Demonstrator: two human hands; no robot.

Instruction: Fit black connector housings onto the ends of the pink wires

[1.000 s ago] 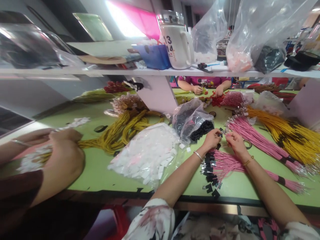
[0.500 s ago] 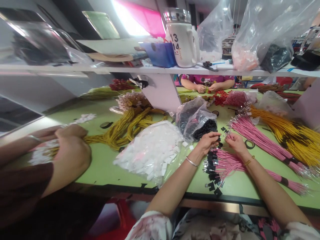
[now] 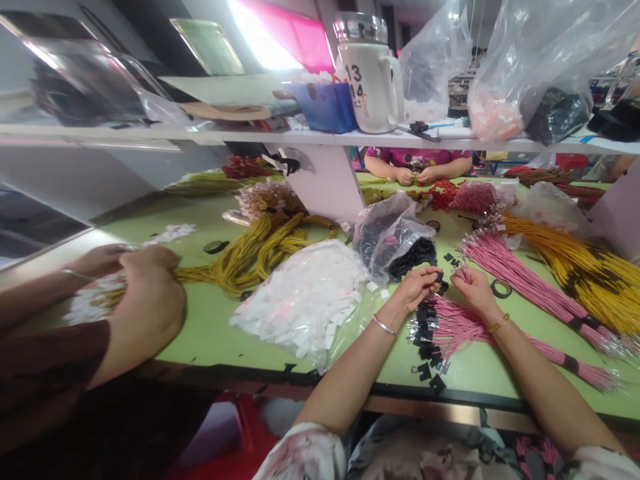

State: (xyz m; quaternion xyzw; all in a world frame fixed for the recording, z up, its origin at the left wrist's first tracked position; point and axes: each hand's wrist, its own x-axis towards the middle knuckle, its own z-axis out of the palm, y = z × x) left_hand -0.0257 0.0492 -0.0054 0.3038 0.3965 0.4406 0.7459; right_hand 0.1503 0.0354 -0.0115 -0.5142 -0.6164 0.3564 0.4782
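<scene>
My left hand (image 3: 419,288) is closed, fingertips pinched around a small black piece at its right edge. Close beside it, my right hand (image 3: 471,287) is closed on the tips of thin pink wires. Below both hands, pink wires (image 3: 457,327) fan out over the green table, with a row of black connectors (image 3: 426,333) at their left ends. A larger bundle of pink wires (image 3: 520,270) lies to the right. Behind my left hand is an open plastic bag of black pieces (image 3: 413,257). Loose black pieces lie between the bag and my right hand.
A bag of white pieces (image 3: 305,297) lies left of my forearm. A co-worker's hands (image 3: 150,280) hold yellow wires (image 3: 260,257) at far left. Yellow-orange wires (image 3: 575,260) lie right. A shelf (image 3: 310,138) with a mug (image 3: 367,87) crosses above; another person sits beyond.
The whole view has shifted slightly. My hands stay almost in place, with my left fingertips still close to my right hand.
</scene>
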